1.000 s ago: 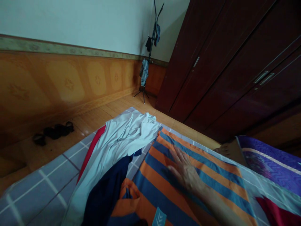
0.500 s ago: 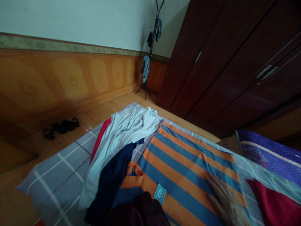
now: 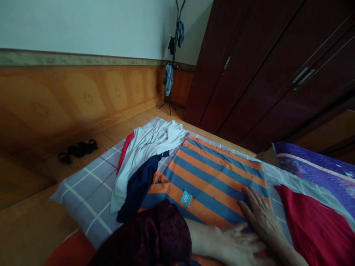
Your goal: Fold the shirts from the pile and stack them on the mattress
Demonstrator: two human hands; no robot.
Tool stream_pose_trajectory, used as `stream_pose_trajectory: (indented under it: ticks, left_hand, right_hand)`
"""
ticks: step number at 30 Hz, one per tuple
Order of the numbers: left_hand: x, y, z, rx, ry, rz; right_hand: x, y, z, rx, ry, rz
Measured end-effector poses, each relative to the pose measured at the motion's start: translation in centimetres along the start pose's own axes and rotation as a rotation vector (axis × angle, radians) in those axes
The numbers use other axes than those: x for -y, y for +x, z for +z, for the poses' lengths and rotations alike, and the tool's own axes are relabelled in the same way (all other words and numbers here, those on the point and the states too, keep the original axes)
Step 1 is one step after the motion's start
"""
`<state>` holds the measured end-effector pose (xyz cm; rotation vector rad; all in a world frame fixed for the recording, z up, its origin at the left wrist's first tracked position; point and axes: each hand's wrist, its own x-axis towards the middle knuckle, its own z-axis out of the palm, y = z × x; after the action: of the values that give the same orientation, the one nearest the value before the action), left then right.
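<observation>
On the bed (image 3: 91,188), between four and five o'clock: a striped shirt (image 3: 210,181), laid out almost flat. At four o'clock, the right hand (image 3: 259,212), open and palm-down on it; at five, just beside, the left hand (image 3: 235,244), with fingers loosely spread, apparently gripping nothing. Looks like smoothing: press lightly with full palms, sweep creases towards the edges, and avoid dragging the bunched fold (image 3: 161,178) at seven.

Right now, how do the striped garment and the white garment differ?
The striped garment has orange and blue bands; the white garment looks mostly plain. The striped garment lies fairly flat, the right hand on it; the white garment is rumpled. Both lie over the checked cover.
</observation>
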<state>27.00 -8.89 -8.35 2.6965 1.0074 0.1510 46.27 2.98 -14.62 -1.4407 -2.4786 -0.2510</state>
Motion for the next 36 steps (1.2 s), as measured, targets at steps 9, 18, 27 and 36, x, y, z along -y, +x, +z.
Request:
stream_pose_trajectory:
  ticks: [9, 18, 27, 36]
  left_hand:
    - [14.0, -16.5, -4.9, 0.02, 0.154, -0.483]
    - [12.7, -24.6, -5.5, -0.321, 0.099, -0.909]
    - [14.5, -23.7, -5.6, -0.627, -0.331, -1.15]
    - [12.9, -22.3, -5.5, -0.559, -0.4, -1.15]
  right_hand:
    - [3.5, 0.7, -2.4, 0.041, 0.024, 0.015]
    - [22.0, 3.3, -6.8, 0.249, 0.3, -0.454]
    - [27.5, 3.5, -4.9, 0.393, 0.548, -0.654]
    - [26.8, 3.5, -3.9, 0.358, 0.542, -0.667]
